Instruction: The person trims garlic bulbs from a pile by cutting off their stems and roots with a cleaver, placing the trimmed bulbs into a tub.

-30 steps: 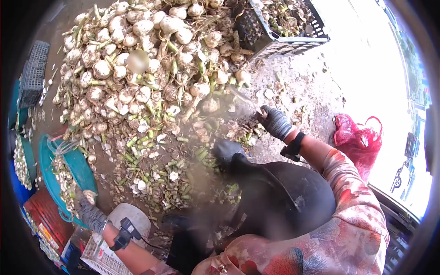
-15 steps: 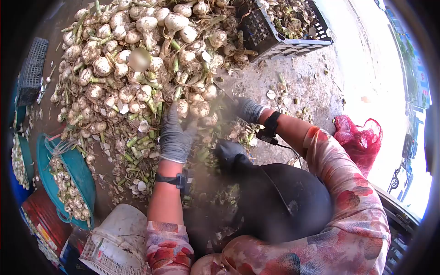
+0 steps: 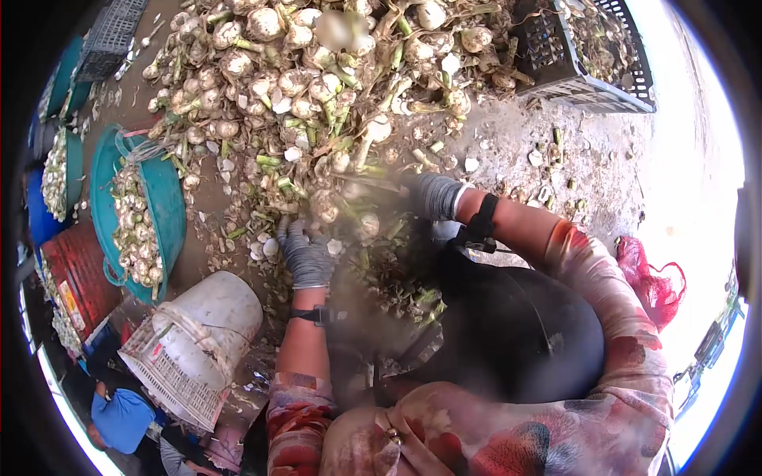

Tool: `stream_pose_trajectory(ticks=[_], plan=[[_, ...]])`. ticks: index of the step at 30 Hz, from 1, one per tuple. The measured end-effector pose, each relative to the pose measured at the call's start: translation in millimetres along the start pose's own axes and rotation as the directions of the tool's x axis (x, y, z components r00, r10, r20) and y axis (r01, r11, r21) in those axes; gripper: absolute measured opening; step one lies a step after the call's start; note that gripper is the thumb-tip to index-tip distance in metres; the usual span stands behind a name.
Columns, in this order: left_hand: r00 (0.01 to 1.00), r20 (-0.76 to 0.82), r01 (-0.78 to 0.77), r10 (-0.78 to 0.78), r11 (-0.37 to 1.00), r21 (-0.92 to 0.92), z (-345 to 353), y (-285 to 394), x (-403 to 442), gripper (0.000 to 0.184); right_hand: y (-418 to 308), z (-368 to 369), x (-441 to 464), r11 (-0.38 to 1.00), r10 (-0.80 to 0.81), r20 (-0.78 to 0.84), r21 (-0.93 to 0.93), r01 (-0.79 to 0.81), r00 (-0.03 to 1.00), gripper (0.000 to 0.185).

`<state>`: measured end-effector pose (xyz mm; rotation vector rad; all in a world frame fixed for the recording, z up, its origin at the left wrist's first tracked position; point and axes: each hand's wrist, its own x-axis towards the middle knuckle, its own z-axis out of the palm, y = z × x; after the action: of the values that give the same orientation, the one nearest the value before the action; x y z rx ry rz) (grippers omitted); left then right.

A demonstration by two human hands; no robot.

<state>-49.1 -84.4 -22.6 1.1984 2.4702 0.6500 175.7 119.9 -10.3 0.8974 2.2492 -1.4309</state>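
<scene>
Left hand spread, garlic bulb just beyond at one o'clock: should feel light, firm, best gripped round the belly! Right hand, two o'clock, grip too blurred to tell.

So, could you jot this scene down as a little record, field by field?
Garlic pile: large, soil-stained
Left hand: grey-gloved, by a bulb at the pile's near edge; grip unclear
Right hand: grey-gloved, fingers blurred, grip unclear
Tub: teal, holds garlic
Crate: black, holds scraps
Bucket: white
Net bag: red, right side of the view
</scene>
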Motion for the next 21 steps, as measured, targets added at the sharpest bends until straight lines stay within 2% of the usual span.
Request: stream_pose_trajectory(ticks=[1, 3, 4, 6, 7, 8, 9, 10, 11, 12, 13, 15, 16, 18, 20, 21], plan=[[0.998, -0.062, 0.025, -0.028, 0.999, -0.044, -13.2, 12.3, 5.2, 0.033, -6.5, -7.4, -12.8, 0.995, 0.070, -0.034, -0.068, -0.072, 0.997, 0.038], [0.983, -0.080, 0.128, -0.166, 0.927, -0.352, -14.3, 11.0, 19.7, 0.030, 4.5, -11.7, -25.2, 0.987, 0.077, 0.017, -0.141, -0.074, 0.997, 0.037], [0.983, -0.075, 0.129, -0.166, 0.924, -0.360, -17.8, 25.5, 28.4, 0.030, 11.3, -15.3, -34.0, 0.974, 0.096, 0.059, -0.211, -0.081, 0.994, 0.036], [0.999, 0.011, -0.040, 0.046, 0.948, -0.316, -37.6, 76.7, 51.9, 0.031, 10.4, -30.2, -61.7, 0.980, 0.081, 0.015, -0.185, -0.077, 0.997, 0.034], [0.999, 0.013, -0.042, 0.049, 0.945, -0.324, -33.4, 89.1, 63.2, 0.031, 10.6, -34.5, -73.6, 0.986, 0.057, -0.026, -0.154, -0.060, 0.998, 0.032], [0.966, 0.069, -0.229, 0.248, 0.951, -0.206, -26.6, 101.0, 76.1, 0.031, 17.5, -33.8, -81.2, 0.985, 0.063, -0.029, -0.160, -0.067, 0.998, 0.032], [0.893, 0.145, -0.416, 0.426, 0.904, -0.096, -16.7, 111.2, 87.9, 0.030, 27.1, -31.4, -86.7, 0.997, 0.045, -0.122, -0.063, -0.053, 0.992, 0.030], [0.893, 0.141, -0.415, 0.427, 0.904, -0.106, -1.5, 118.3, 97.5, 0.030, 35.2, -29.9, -90.3, 0.999, 0.035, -0.214, 0.032, -0.029, 0.976, 0.028], [0.866, 0.234, -0.453, 0.442, 0.892, -0.007, 13.6, 125.9, 104.0, 0.032, 42.9, -27.0, -93.3, 0.992, 0.024, -0.265, 0.128, 0.010, 0.964, 0.030], [0.835, 0.326, -0.493, 0.442, 0.865, 0.090, 26.4, 130.4, 107.9, 0.034, 42.4, -24.3, -94.0, 0.986, 0.038, -0.366, 0.164, 0.024, 0.930, 0.035], [0.837, 0.323, -0.490, 0.441, 0.867, 0.087, 35.1, 135.7, 110.9, 0.034, 48.4, -18.7, -89.2, 0.982, 0.096, -0.424, 0.186, -0.017, 0.901, 0.037], [0.854, 0.411, -0.480, 0.320, 0.788, 0.385, 46.9, 141.5, 114.6, 0.037, 50.2, -15.5, -80.7, 0.976, 0.153, -0.474, 0.210, -0.058, 0.867, 0.039], [0.856, 0.409, -0.476, 0.316, 0.791, 0.384, 49.6, 142.7, 118.1, 0.037, 43.3, -22.4, -74.9, 0.980, 0.160, -0.496, 0.182, -0.077, 0.854, 0.039], [0.820, 0.560, -0.384, 0.117, 0.837, 0.389, 45.8, 147.2, 124.8, 0.039, 37.6, -35.4, -69.4, 0.984, 0.159, -0.518, 0.156, -0.090, 0.840, 0.039], [0.841, 0.535, -0.302, 0.084, 0.893, 0.334, 28.9, 148.0, 123.1, 0.038, 30.4, -47.4, -55.3, 0.999, -0.042, -0.704, -0.047, 0.012, 0.709, 0.041], [0.868, 0.472, -0.297, 0.151, 0.921, 0.251, 19.9, 141.0, 116.7, 0.038, 23.6, -54.5, -50.7, 0.997, -0.050, -0.710, -0.077, -0.007, 0.702, 0.044]])
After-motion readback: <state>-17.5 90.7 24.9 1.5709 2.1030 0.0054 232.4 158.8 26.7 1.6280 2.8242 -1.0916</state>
